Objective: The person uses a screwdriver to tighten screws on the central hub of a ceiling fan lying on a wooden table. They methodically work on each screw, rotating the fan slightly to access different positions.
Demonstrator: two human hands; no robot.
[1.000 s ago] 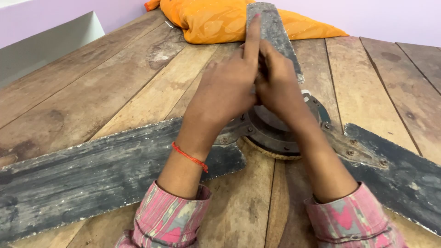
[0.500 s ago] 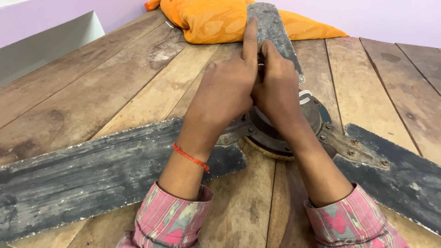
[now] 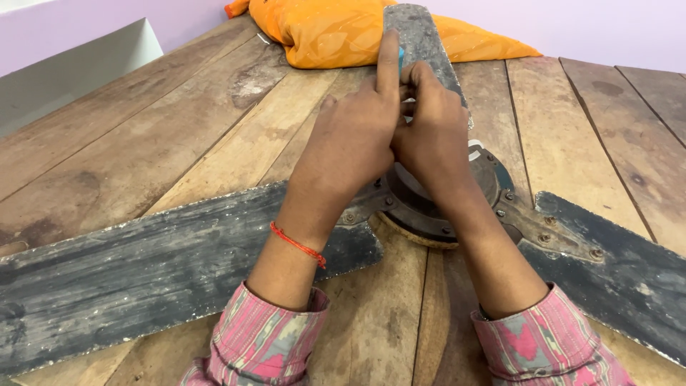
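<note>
An old grey ceiling fan lies flat on a wooden plank platform (image 3: 179, 129). Its round metal hub (image 3: 489, 179) sits under my hands. One dusty blade (image 3: 143, 279) runs left, one blade (image 3: 622, 264) runs right, and a third blade (image 3: 421, 32) points away. My left hand (image 3: 350, 143), with a red thread at the wrist, is pressed against my right hand (image 3: 432, 136) above the hub. Both are closed around a small object with a blue part (image 3: 401, 56); most of it is hidden. My left forefinger points straight along it.
A bundled orange cloth (image 3: 329, 32) lies at the far edge of the platform, under the far blade's tip. A white ledge (image 3: 71, 71) stands at the left, with a pale purple wall (image 3: 607, 28) behind. Bolted metal brackets (image 3: 543, 229) join the blades to the hub.
Both hands stay clasped over the hub and have shifted only slightly. A little more of the hub's right rim shows now.
</note>
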